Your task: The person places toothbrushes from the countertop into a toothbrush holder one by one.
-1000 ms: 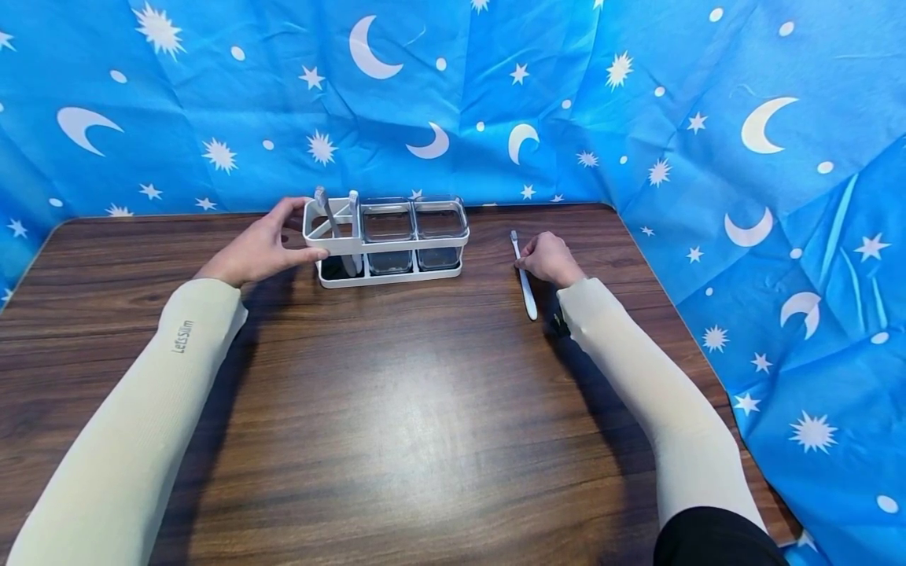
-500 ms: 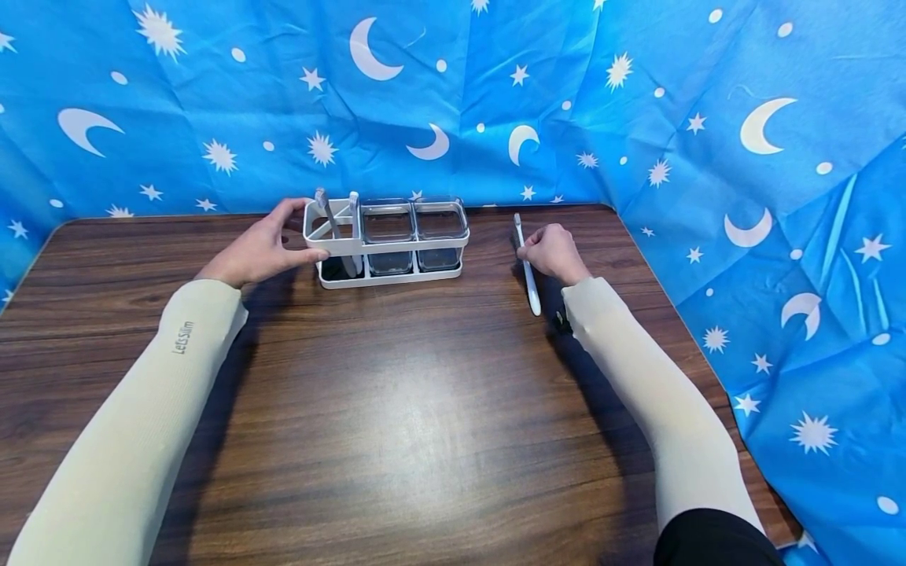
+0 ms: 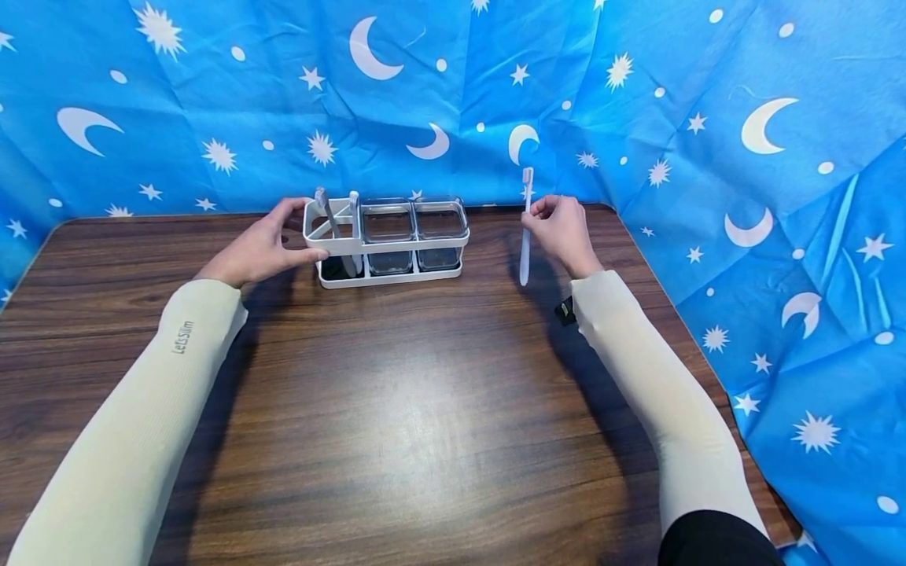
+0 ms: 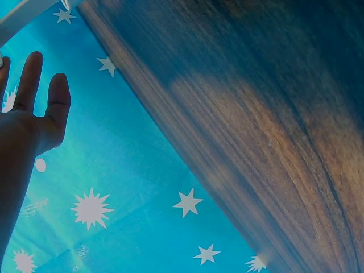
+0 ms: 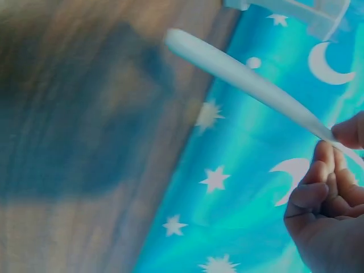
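Starry blue cloth (image 3: 637, 118) backs wooden table (image 3: 396, 409); left hand (image 3: 258, 248) grips organizer (image 3: 385, 240), right hand (image 3: 562, 232) pinches toothbrush (image 3: 525, 228).

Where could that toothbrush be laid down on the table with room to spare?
The wide bare wood of the table between the two sleeves is free, as is the strip between the white organizer and the right hand holding the toothbrush. The left hand crowds the organizer's end.

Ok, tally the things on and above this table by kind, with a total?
Toothbrushes: 3 - one pinched upright in the right hand, toothbrush, and two standing in the holder's left compartment.
White holder racks: 1, gripped at its left end by the left hand.
Clear lidded boxes in the rack: 2.
Total: 6
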A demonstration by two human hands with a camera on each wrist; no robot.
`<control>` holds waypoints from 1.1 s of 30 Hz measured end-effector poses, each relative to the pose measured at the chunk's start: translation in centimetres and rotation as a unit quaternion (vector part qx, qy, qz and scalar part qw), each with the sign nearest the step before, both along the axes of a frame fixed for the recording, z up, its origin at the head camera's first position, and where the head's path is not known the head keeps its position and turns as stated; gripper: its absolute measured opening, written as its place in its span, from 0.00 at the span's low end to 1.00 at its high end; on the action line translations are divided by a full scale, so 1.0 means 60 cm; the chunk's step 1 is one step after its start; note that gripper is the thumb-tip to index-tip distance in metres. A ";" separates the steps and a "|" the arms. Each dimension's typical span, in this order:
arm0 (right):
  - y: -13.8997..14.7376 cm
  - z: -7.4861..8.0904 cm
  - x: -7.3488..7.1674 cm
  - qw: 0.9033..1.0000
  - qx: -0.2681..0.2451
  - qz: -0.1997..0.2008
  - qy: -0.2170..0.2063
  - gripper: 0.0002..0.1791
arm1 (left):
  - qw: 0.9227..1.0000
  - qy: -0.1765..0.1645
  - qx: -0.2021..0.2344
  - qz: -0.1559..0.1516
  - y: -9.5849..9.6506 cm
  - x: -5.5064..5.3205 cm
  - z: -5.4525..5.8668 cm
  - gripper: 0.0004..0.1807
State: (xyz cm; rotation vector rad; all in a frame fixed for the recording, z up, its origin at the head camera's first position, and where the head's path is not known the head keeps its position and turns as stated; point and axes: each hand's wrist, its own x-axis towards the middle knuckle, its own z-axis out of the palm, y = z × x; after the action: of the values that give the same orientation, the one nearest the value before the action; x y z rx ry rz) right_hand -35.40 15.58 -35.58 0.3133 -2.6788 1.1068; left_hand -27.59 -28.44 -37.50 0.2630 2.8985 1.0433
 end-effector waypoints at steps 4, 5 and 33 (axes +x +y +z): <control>-0.010 0.020 0.007 0.998 -0.032 0.019 0.054 0.09 | 1.000 -0.002 -0.002 0.001 0.000 0.000 0.000 0.54; -0.013 0.024 0.009 0.997 -0.040 0.024 0.066 0.09 | 1.000 -0.002 -0.003 0.001 0.000 0.000 0.000 0.54; -0.129 0.106 0.078 0.947 -0.153 0.199 0.201 0.08 | 1.000 -0.011 0.003 0.001 -0.001 0.002 0.003 0.53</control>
State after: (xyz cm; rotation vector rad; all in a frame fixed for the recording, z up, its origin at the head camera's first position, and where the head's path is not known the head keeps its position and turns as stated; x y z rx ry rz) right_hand -30.69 7.87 -29.24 0.9376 -2.0972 1.3670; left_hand -27.44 -28.52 -37.34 0.2468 2.8773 1.0473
